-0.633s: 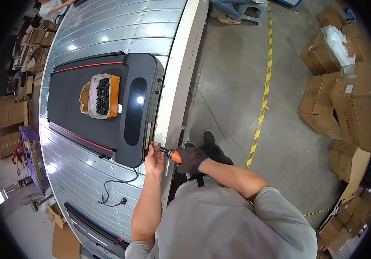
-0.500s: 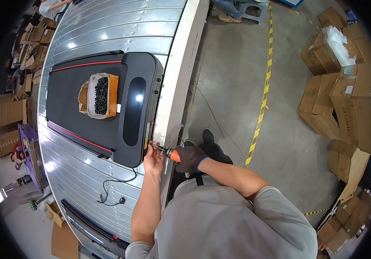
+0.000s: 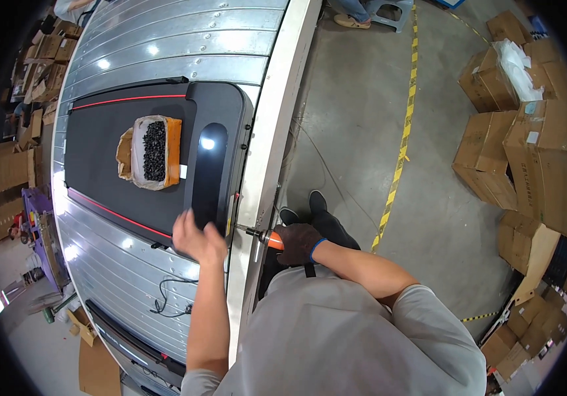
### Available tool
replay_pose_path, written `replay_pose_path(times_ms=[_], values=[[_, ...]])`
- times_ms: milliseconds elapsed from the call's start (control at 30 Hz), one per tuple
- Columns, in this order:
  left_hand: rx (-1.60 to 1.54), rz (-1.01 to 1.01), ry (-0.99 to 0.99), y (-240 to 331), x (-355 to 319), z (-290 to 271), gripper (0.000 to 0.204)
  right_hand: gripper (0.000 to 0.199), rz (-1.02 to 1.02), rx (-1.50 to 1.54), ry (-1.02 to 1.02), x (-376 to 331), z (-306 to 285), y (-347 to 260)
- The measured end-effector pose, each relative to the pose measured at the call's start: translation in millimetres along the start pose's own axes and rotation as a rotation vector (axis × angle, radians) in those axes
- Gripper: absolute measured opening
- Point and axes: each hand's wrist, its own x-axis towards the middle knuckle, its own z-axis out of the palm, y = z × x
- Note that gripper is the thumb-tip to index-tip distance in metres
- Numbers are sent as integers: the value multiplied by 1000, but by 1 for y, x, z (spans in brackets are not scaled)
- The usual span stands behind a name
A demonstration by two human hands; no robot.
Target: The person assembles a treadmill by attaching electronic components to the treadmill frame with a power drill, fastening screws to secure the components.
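Note:
In front of me lies a flat black treadmill (image 3: pixel 102 155) with red side stripes and a dark panel (image 3: pixel 208 165) across its near end. An orange box (image 3: pixel 174 155) of small black screws or similar parts (image 3: pixel 155 150) rests on its belt. My bare left hand (image 3: pixel 200 241) hovers by the treadmill's lower corner, fingers spread, nothing seen in it. Gloved in dark cloth, my right hand (image 3: pixel 298 243) grips an orange-and-black power screwdriver (image 3: pixel 273 239). Its bit points left at the treadmill's end face; I cannot tell whether the tip touches.
The treadmill lies on a metal-slat conveyor (image 3: pixel 240 43) with a pale side rail (image 3: pixel 288 66). A black cable (image 3: pixel 160 297) and another dark unit (image 3: pixel 125 343) lie toward me. Cardboard boxes (image 3: pixel 544 158) stand at right, beyond yellow-black floor tape (image 3: pixel 399 168). Someone's shoe (image 3: pixel 352 22) shows at the top.
My left hand has left the screwdriver's tip, moved left over the treadmill's corner and spread its fingers. The screwdriver stays in my right hand, shifted slightly right.

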Motion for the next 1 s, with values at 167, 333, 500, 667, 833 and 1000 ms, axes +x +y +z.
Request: replay_pose_path(times_ms=[167, 333, 500, 667, 833, 1000], values=[[127, 78, -268, -44, 68, 15, 62, 52, -34, 0, 75, 38, -25, -38], [109, 127, -297, -78, 96, 1, 60, 48, -19, -14, 78, 58, -49, -88], [94, 123, -266, -110, 105, -40, 62, 53, -19, -55, 110, 55, -44, -147], [-239, 78, -201, -161, 128, -136, 54, 59, 51, -112, 12, 1, -58, -247], [-415, -27, -48, -270, 262, -198, 11, 60, 128, -88, 98, -9, -73, -294], [-321, 12, -328, -386, 364, -194, 10, 65, 326, -61, 229, 8, -84, -367]])
